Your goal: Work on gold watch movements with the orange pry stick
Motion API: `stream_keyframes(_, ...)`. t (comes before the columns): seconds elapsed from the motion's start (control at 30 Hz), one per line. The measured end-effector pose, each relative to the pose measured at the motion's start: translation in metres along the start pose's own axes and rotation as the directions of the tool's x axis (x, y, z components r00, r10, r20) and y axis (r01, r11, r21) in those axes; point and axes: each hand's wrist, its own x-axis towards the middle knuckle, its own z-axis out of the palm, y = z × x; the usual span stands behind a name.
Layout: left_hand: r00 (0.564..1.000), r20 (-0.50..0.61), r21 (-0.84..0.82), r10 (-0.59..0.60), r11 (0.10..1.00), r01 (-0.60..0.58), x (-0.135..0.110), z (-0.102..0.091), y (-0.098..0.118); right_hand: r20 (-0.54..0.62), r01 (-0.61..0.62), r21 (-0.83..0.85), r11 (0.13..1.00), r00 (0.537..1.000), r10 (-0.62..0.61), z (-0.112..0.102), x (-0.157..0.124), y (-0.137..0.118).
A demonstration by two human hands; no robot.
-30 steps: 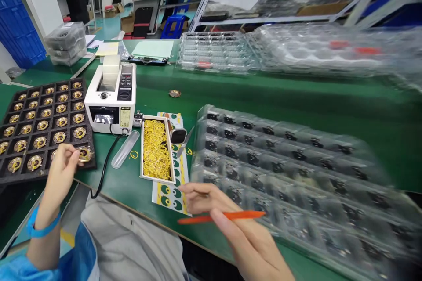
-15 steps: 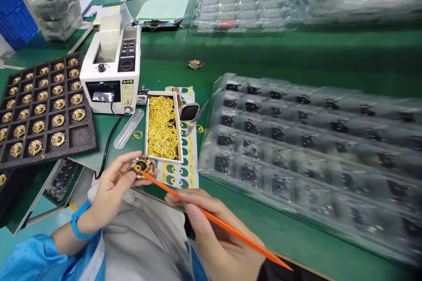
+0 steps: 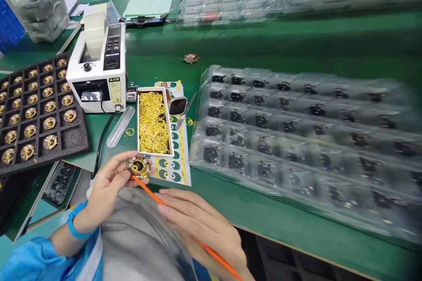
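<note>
My left hand (image 3: 104, 191) pinches the edge of a round gold-and-black watch movement (image 3: 139, 167), its face turned up, just in front of the box of yellow rings. Fingers of my right hand (image 3: 206, 224) are closed on a slim orange pointed stick (image 3: 147, 191). The stick's tip meets the lower left edge of the movement, close to my left thumb. Many thin yellow rings (image 3: 153, 123) fill the white box (image 3: 172, 145). Beneath the box lies a sheet of green-and-yellow stickers (image 3: 183, 175).
A black foam tray (image 3: 76, 141) of gold movements lies left of a white tape dispenser (image 3: 95, 70). Clear trays (image 3: 194, 151) of black parts cover the right. A smartwatch (image 3: 178, 105) and a clear plastic strip (image 3: 121, 127) flank the box. Another movement (image 3: 190, 58) lies farther back.
The stick's tip has moved from the movement's right-hand side to its lower left edge. My right hand has turned more palm-down. The whole view has shifted slightly.
</note>
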Motion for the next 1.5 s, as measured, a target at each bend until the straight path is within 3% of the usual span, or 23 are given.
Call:
stream_keyframes(0.07, 1.0, 0.006, 0.006, 0.008, 1.0, -0.008, 0.0, 0.002, -0.002, -0.112, -0.1, 0.048, 0.994, 0.988, 0.105, 0.003, 0.001, -0.003)
stream_keyframes(0.13, 1.0, -0.007, 0.028, 0.018, 0.999, -0.018, 0.0, 0.005, -0.003, -0.251, -0.191, 0.092, 0.977, 0.945, 0.209, 0.008, 0.001, -0.005)
stream_keyframes(0.27, 0.998, -0.055, 0.084, 0.028, 0.996, -0.023, 0.0, 0.014, -0.005, -0.388, -0.264, 0.083, 0.961, 0.88, 0.275, 0.021, 0.003, -0.007)
stream_keyframes(0.37, 0.996, -0.083, 0.096, 0.038, 0.995, -0.029, 0.001, 0.019, -0.006, -0.371, -0.232, 0.015, 0.973, 0.902, 0.221, 0.027, 0.005, -0.006)
stream_keyframes(0.53, 0.991, -0.134, 0.129, 0.029, 0.992, -0.012, 0.006, 0.018, -0.01, -0.172, 0.009, -0.337, 0.941, 0.982, -0.071, 0.031, 0.003, -0.004)
stream_keyframes(0.7, 0.983, -0.178, 0.104, -0.04, 0.993, 0.06, 0.011, 0.008, -0.01, -0.01, 0.106, -0.409, 0.906, 0.993, -0.121, 0.025, 0.001, 0.0)
stream_keyframes(0.8, 0.975, -0.179, 0.053, -0.128, 0.989, 0.14, 0.015, 0.004, -0.008, -0.038, 0.079, -0.359, 0.93, 0.994, -0.099, 0.014, 0.003, -0.001)
stream_keyframes(0.97, 0.976, -0.14, 0.07, -0.166, 0.982, 0.177, 0.018, 0.003, -0.007, -0.329, -0.083, -0.271, 0.959, 0.944, -0.011, -0.003, -0.003, -0.01)
stream_keyframes(1.03, 0.979, -0.127, 0.096, -0.157, 0.981, 0.17, 0.018, 0.005, -0.007, -0.39, -0.164, -0.219, 0.962, 0.918, 0.068, -0.005, -0.006, -0.013)
stream_keyframes(1.1, 0.981, -0.123, 0.133, -0.149, 0.977, 0.165, 0.017, 0.008, -0.005, -0.389, -0.206, -0.142, 0.968, 0.911, 0.136, -0.003, -0.005, -0.017)
stream_keyframes(1.2, 0.983, -0.147, 0.207, -0.11, 0.968, 0.139, 0.015, 0.012, -0.004, -0.286, -0.266, -0.058, 0.962, 0.928, 0.239, 0.004, 0.001, -0.022)
stream_keyframes(1.3, 0.984, -0.174, 0.307, -0.026, 0.949, 0.079, 0.012, 0.015, -0.004, -0.187, -0.296, -0.156, 0.942, 0.946, 0.266, 0.013, 0.01, -0.024)
stream_keyframes(1.5, 0.969, -0.137, 0.55, 0.208, 0.829, -0.1, 0.005, 0.018, -0.012, -0.26, -0.287, -0.357, 0.889, 0.945, 0.2, 0.03, 0.02, -0.012)
